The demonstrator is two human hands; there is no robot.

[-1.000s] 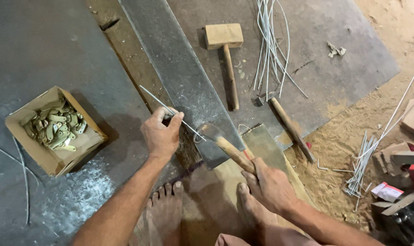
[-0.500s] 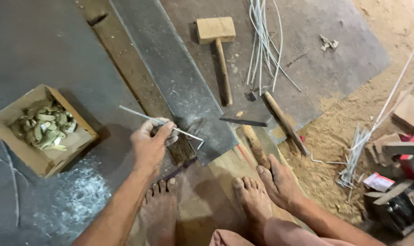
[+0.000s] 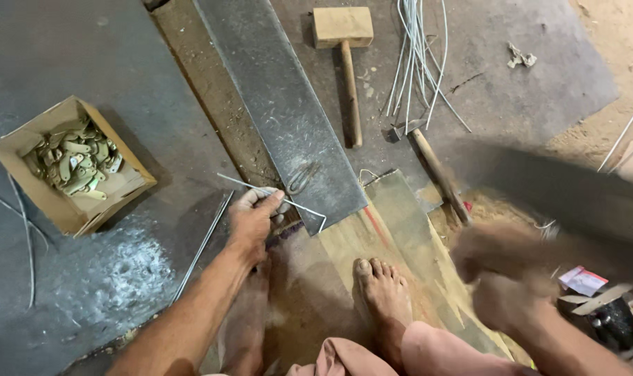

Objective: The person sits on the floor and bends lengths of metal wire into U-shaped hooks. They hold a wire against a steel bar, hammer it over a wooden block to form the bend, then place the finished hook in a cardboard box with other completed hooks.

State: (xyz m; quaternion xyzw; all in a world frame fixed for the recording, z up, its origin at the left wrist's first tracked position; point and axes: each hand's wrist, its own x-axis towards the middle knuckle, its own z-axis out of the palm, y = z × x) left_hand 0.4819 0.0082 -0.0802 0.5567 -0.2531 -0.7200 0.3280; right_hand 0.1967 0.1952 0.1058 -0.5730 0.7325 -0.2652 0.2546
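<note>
One steel plate (image 3: 288,118), long, grey and scuffed, lies on the floor. One bent wire (image 3: 281,198), thin, silvery, hooked down at its right end, lies across the plate's near corner, pinched by the left hand (image 3: 253,219). The right hand (image 3: 501,278), right of the plate, is blurred; its grip cannot be told. One cardboard box (image 3: 69,209), left of the plate, holds many pale green metal tabs (image 3: 76,163). One wooden mallet (image 3: 344,49) and one hammer (image 3: 431,163) lie right of the plate; beside them, a bundle of loose wires (image 3: 417,56), uncountable.
</note>
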